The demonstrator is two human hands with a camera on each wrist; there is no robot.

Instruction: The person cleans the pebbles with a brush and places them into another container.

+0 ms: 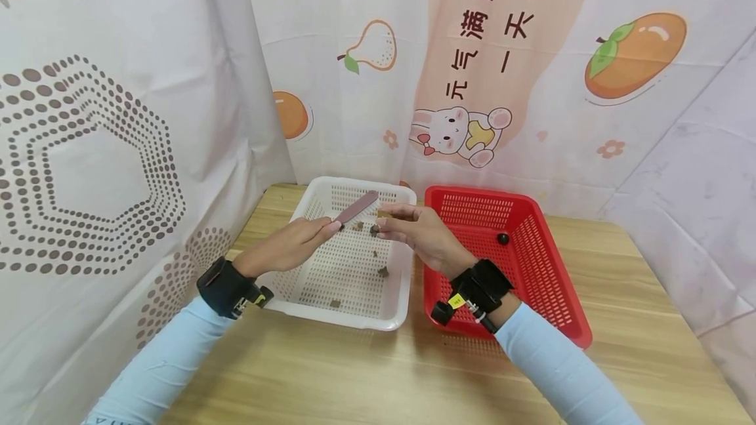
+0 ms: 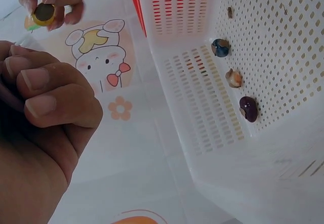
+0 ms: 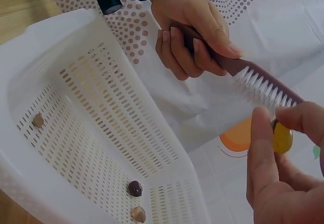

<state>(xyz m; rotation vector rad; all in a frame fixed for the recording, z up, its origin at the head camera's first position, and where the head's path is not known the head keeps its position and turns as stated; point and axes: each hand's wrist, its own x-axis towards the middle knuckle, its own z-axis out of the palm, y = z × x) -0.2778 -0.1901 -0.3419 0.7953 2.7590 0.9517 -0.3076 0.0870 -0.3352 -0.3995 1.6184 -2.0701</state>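
Observation:
My left hand (image 1: 289,242) grips the handle of a purple-brown brush (image 1: 360,206) with white bristles (image 3: 255,85). Across from it, my right hand (image 1: 428,238) pinches a small glossy yellow stone-like piece (image 3: 283,137) between thumb and fingers. A dark brown patch covers the side of this piece that faces the left wrist view. In the right wrist view the bristle tips are right at the piece. Both hands are above the white basket (image 1: 360,323). Within it lie a dark purple piece (image 2: 248,108), an orange-white one (image 2: 234,78) and a blue one (image 2: 220,48), bearing brown patches.
A red basket (image 1: 552,274) stands to the right of the white one, with a round black piece (image 1: 503,239) inside. Small brown crumbs (image 1: 335,303) are scattered on the white basket's floor. A printed curtain (image 1: 354,130) hangs behind the wooden table (image 1: 378,379).

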